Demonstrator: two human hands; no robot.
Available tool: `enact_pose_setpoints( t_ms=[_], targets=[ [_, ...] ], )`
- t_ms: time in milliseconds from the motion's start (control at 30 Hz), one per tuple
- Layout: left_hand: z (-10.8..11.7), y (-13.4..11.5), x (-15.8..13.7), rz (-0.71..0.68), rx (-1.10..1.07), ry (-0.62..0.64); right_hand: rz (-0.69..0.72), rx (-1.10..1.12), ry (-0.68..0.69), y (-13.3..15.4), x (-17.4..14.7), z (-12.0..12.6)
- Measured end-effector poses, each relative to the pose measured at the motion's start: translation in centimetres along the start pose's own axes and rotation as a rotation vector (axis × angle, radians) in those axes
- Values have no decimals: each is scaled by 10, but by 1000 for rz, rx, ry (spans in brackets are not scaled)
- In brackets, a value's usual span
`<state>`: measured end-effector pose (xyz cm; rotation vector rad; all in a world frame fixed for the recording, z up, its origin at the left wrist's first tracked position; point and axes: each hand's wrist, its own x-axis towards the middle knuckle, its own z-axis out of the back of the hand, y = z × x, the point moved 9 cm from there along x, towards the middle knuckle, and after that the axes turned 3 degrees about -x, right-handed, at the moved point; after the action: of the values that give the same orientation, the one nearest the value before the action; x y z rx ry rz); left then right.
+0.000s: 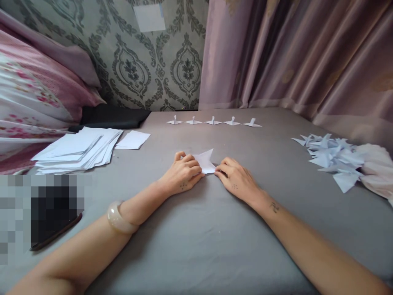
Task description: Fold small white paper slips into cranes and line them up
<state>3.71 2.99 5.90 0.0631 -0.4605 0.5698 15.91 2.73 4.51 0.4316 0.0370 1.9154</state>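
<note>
A partly folded sheet of white paper (206, 162) lies on the grey cloth surface between my two hands, one pointed corner sticking up and away from me. My left hand (186, 171) is closed over the paper's left part, fingers bent and thumb low along its near edge; that part of the paper is hidden under it. With thumb and fingers together, my right hand (233, 175) pinches the paper's near right corner. Beyond the hands, several folded paper figures (213, 121) stand in a row.
On the left lie a stack of white paper sheets (76, 149), a separate sheet (133, 140) and a black folded item (113, 116). A dark, pixelated flat object (55, 219) is nearer. Folded paper pieces (334, 153) pile up at right, beside pale fabric (376, 168). Curtains (276, 53) hang behind.
</note>
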Motion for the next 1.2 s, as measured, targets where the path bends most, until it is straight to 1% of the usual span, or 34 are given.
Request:
enact_pose_setpoints(
  t_ms=[200, 433, 567, 667, 767, 900, 967, 1100, 1200],
  targets=[
    [-3, 4, 5, 100, 22, -5, -109, 72, 21, -8, 3, -7],
    [-9, 15, 13, 219, 38, -16, -210, 94, -9, -13, 8, -10],
    [-13, 22, 18, 257, -1, 10, -258, 93, -12, -16, 9, -11],
    [-15, 25, 22, 264, -41, 45, -266, 122, -7, -20, 9, -11],
    [-15, 26, 24, 262, -63, 66, -212, 186, -22, -20, 8, -10],
    [-18, 27, 25, 260, -85, 84, -7, 201, -81, 0, 5, -3],
    [-19, 27, 25, 248, -90, 76, 65, 169, -73, 11, 2, -3],
    [-14, 32, 23, 232, -134, 46, 101, 74, -7, 22, 0, -8],
    [-12, 40, 20, 228, -200, 105, 104, 45, 17, 23, -2, -8]
  ],
)
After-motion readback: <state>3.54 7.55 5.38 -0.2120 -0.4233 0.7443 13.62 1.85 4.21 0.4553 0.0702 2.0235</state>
